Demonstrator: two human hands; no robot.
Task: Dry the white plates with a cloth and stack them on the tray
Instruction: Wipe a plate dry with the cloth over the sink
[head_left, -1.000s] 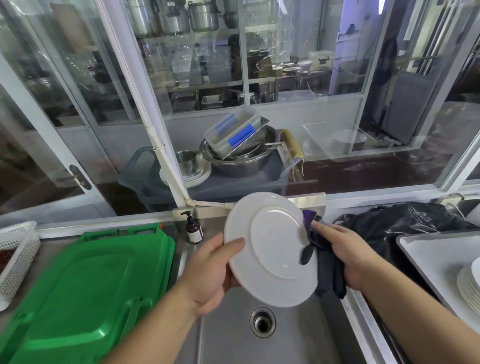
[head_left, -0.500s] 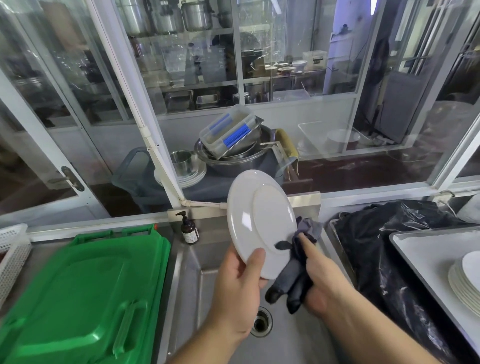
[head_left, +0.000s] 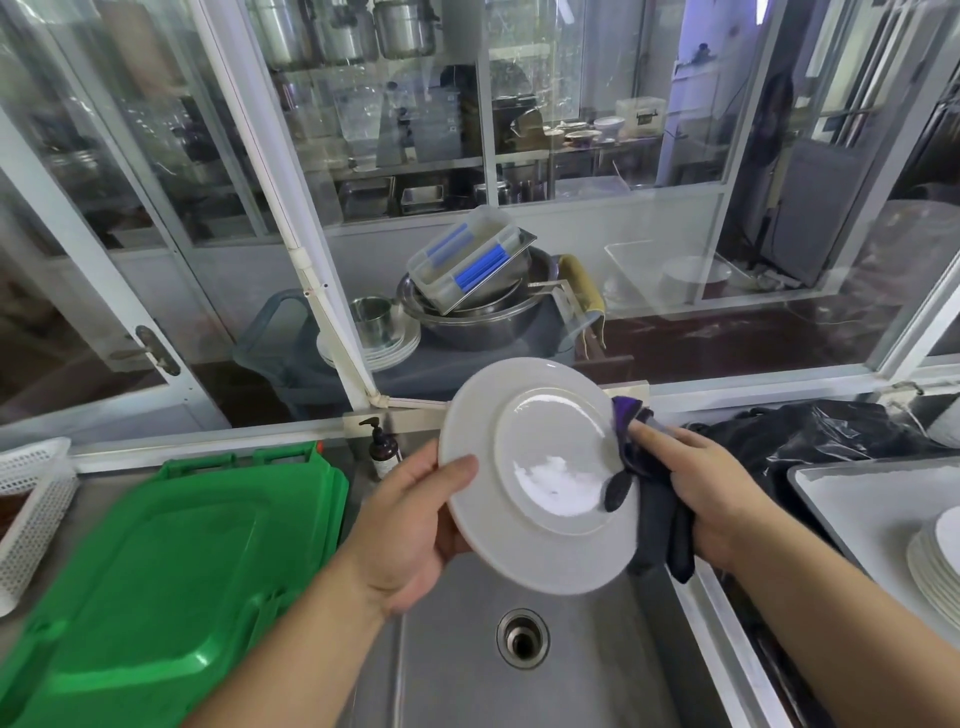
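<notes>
A white plate (head_left: 540, 467) is held over the steel sink (head_left: 467, 665), its face turned toward me. My left hand (head_left: 415, 525) grips its left rim, thumb on the front. My right hand (head_left: 701, 488) holds a dark cloth (head_left: 654, 509) wrapped around the plate's right rim. A fold of cloth lies on the plate's face. At the right edge stands a white tray (head_left: 852, 504) bearing a stack of white plates (head_left: 940, 561).
Green plastic lids (head_left: 171, 571) lie left of the sink, with a white basket (head_left: 31, 499) at the far left. A brown pump bottle (head_left: 383, 451) stands behind the sink. A black plastic bag (head_left: 810, 441) sits beyond the tray. Glass panes rise behind the counter.
The plate has turned from nearly edge-on back to facing me. My right hand with the cloth has moved up along the plate's right rim.
</notes>
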